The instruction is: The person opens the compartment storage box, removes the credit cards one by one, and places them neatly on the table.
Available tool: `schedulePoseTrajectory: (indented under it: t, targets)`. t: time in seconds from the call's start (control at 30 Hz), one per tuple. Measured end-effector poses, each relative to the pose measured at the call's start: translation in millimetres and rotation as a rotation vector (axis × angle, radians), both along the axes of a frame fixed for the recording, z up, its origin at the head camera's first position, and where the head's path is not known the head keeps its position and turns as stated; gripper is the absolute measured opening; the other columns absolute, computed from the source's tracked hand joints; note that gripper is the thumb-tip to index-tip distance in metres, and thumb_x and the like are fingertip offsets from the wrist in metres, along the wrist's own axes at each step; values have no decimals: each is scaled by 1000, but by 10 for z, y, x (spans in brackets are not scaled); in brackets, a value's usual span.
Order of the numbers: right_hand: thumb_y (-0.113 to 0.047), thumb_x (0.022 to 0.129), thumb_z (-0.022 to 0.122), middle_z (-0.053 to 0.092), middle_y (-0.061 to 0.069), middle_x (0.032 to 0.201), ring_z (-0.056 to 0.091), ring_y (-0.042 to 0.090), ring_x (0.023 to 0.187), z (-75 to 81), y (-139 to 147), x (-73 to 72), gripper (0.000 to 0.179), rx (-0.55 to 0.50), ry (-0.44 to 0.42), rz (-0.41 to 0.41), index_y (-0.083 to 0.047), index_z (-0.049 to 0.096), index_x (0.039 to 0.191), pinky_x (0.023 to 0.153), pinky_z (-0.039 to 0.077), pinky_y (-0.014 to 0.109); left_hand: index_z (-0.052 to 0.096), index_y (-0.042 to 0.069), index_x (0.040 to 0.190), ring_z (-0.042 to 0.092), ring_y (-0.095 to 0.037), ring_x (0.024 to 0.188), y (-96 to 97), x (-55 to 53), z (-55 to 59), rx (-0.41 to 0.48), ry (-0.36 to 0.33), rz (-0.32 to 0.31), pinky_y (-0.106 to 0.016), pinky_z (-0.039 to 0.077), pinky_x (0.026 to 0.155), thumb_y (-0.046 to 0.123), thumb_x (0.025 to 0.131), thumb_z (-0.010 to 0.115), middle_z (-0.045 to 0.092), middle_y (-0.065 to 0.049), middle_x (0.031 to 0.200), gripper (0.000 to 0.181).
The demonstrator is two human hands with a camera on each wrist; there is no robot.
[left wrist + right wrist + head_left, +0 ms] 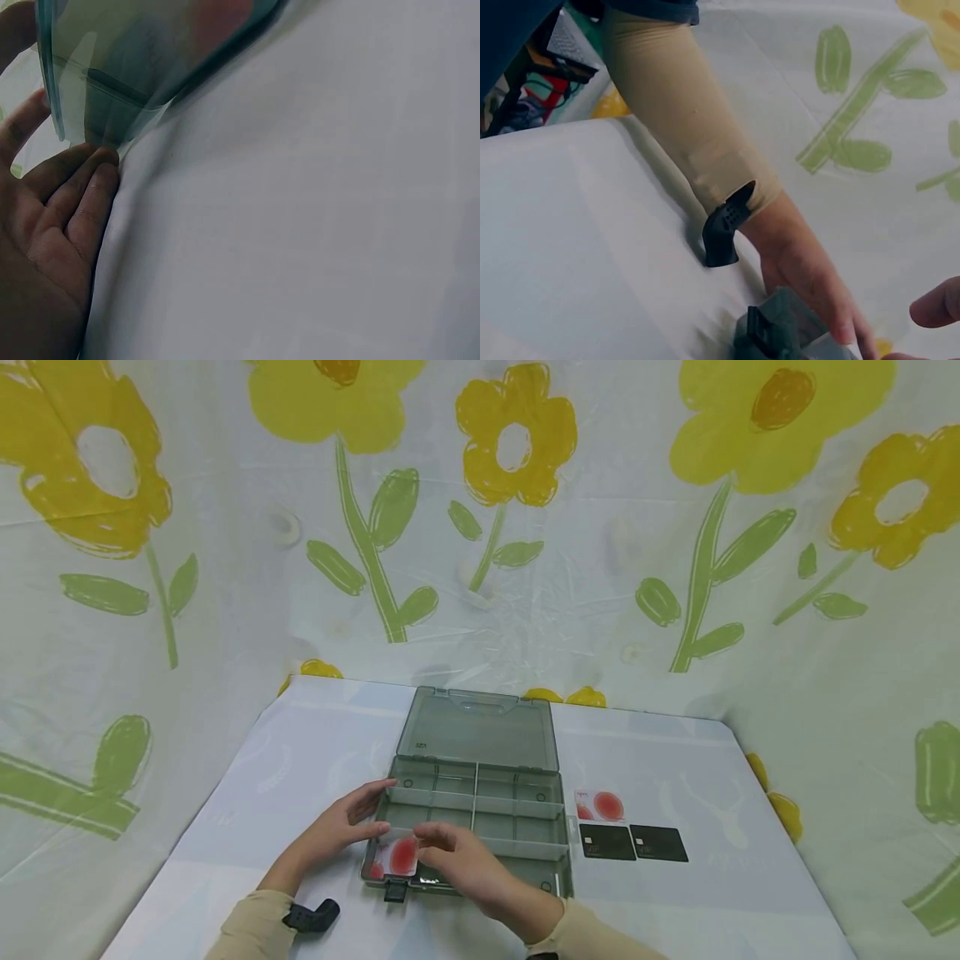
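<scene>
A grey translucent divided box [517,825] lies on the table with its lid [480,731] swung back. A white card with red circles [396,858] is in its front left compartment. My left hand [337,827] touches the box's left side, thumb at the rim; the left wrist view shows its fingers [94,206] extended along the box's outer wall. My right hand [472,868] hovers over the front compartments, fingertips right at the card's right edge. In the right wrist view its thumb [939,304] stands apart from the finger below, with nothing gripped between them.
Right of the box lie another white and red card [600,805] and two black cards [607,842], side by side. A latch [395,891] juts out at the box's front left. Flower-printed sheets [517,568] enclose the table [675,777] at the back and sides.
</scene>
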State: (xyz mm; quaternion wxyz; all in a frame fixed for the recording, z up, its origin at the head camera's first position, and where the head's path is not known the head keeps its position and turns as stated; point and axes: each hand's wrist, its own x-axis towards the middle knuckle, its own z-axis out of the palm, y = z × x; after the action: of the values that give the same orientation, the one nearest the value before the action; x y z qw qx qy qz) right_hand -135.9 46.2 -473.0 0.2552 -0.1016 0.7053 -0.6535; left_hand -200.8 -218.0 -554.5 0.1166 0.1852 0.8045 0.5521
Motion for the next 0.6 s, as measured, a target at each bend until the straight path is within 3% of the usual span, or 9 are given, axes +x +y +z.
schedulePoseTrajectory:
  t: [0.37,0.6]
  targets:
    - [0,95,58,58,25,137,66,34,117,-92,-97,-106,44,-133,-16,-77,11,53,138,102,56,45,41,18,156,31,-39,149,-1,-7,-8,13,0,-4,-48,29,120,22,95,74,37,-11,161,69]
    - [-1,94,61,62,20,131,69,28,108,-155,-134,-134,48,-142,-30,-75,12,52,139,97,60,39,40,17,156,31,-39,149,-9,-12,-13,24,-3,-14,-47,29,120,21,96,73,37,-11,161,69]
